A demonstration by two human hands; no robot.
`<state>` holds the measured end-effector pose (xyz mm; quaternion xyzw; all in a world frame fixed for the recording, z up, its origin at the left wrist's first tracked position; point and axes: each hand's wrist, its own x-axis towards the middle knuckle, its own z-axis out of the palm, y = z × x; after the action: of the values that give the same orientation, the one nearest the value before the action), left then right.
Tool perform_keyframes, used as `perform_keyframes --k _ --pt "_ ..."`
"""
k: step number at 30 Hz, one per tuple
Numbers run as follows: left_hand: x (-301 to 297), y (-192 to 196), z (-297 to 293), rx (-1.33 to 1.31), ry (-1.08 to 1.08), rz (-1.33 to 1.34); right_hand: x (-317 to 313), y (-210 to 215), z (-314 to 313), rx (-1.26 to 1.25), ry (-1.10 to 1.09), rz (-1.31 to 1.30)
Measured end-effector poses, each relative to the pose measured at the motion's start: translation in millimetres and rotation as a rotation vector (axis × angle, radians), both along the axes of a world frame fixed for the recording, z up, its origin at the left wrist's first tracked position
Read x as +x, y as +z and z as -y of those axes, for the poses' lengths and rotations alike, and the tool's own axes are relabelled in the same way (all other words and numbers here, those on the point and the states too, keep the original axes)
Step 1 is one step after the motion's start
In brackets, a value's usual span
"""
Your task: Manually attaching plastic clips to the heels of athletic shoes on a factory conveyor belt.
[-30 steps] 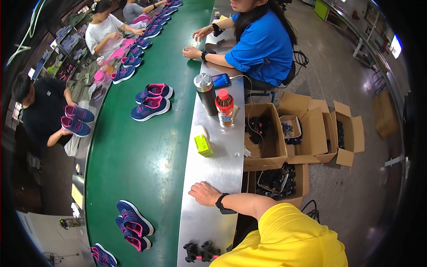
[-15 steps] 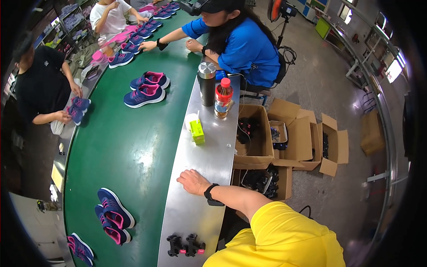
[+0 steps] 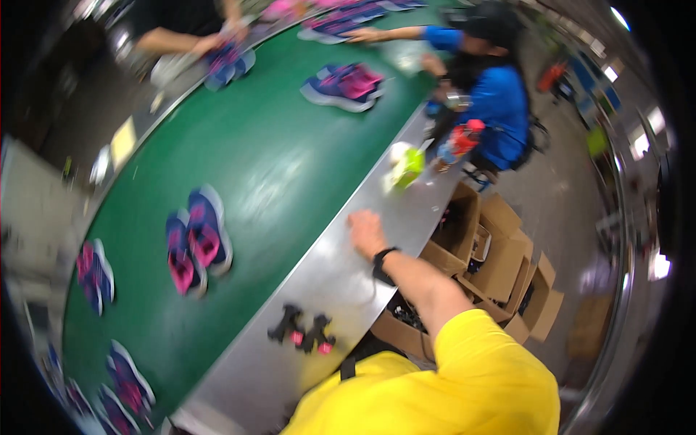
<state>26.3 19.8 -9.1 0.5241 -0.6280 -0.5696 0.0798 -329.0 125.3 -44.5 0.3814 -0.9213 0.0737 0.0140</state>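
From the right hand (image 3: 367, 232), its fingers too blurred to judge: green carton (image 3: 409, 168) at one o'clock, red-capped bottle (image 3: 462, 141) beyond, black parts (image 3: 317, 335) at seven, shoes (image 3: 209, 214) at nine.

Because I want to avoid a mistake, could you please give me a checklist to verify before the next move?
1. Right hand free: ok, nothing visible in it.
2. Left hand free: cannot tell, out of view.
3. Black parts lying on metal ledge: ok.
4. Shoe pair left of centre, on green belt: ok.
5. Ledge clear of drinks: not ok, red-capped bottle there.
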Motion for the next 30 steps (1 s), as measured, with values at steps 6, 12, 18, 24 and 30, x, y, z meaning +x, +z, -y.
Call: perform_keyframes --k 6,12,18,24,30 --pt "212.1 45.7 -89.4 0.097 0.352 0.235 20.6 46.6 23.4 -0.069 0.049 0.293" --pt "261.5 64.2 -130.2 0.143 0.457 0.253 138.9 109.1 73.0 -0.17 0.766 0.324" --pt "295.6 75.9 -79.6 0.432 0.149 0.496 197.8 107.3 97.1 0.145 1.146 0.185" --pt "265.8 80.2 31.6 -0.345 -0.112 0.121 195.0 98.3 101.7 0.219 1.156 0.256" --pt "152.2 58.7 191.0 -0.644 -0.273 -0.016 187.8 99.0 112.6 0.216 1.074 0.479"
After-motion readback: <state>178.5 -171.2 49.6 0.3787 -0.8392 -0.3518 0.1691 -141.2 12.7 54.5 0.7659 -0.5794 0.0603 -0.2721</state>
